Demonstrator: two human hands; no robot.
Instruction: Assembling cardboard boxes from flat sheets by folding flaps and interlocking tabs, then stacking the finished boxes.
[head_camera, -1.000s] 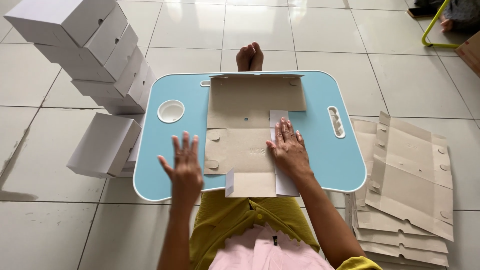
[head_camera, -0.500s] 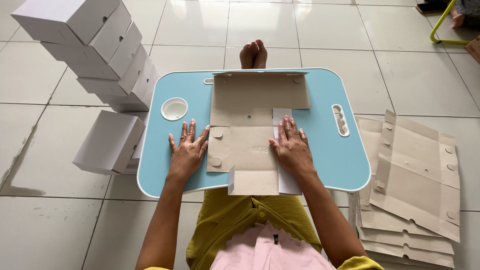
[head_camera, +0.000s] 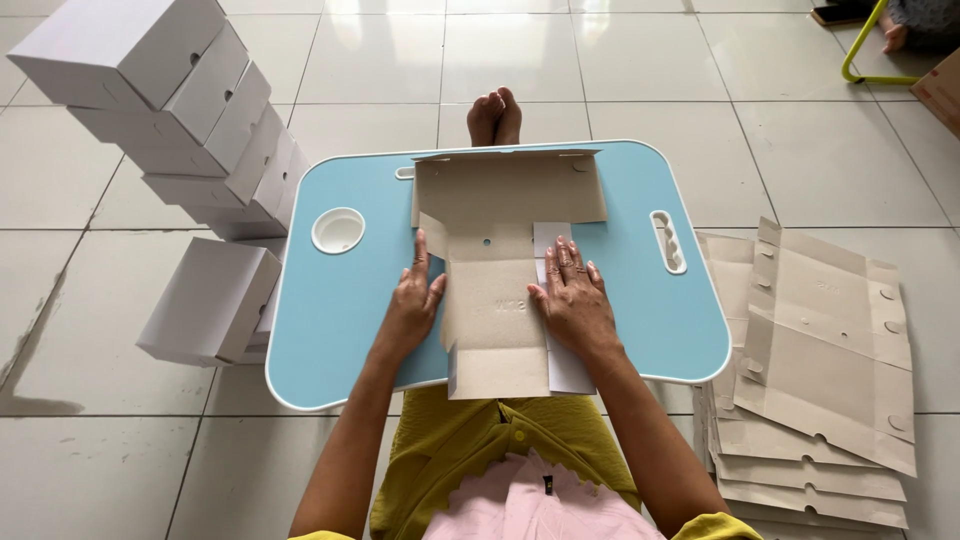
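A: Status on the hands?

B: Left hand (head_camera: 412, 305) flat, fingers together, pressing the left side flap of the flat cardboard box blank (head_camera: 497, 265). Right hand (head_camera: 572, 298) open, fingers slightly spread, palm down on the blank's right side. Neither is gripping anything.

A: Where's the blank?

B: Centre of the light blue lap table (head_camera: 330, 330), running from the far edge to the near edge and overhanging toward the person. Far panel looks slightly raised; can't tell how much.

A: Surroundings?

B: Stack of assembled white boxes (head_camera: 170, 110) on the tiled floor to the left, leaning. Pile of flat cardboard blanks (head_camera: 820, 370) on the floor to the right. Bare feet (head_camera: 495, 115) just past the table's far edge.
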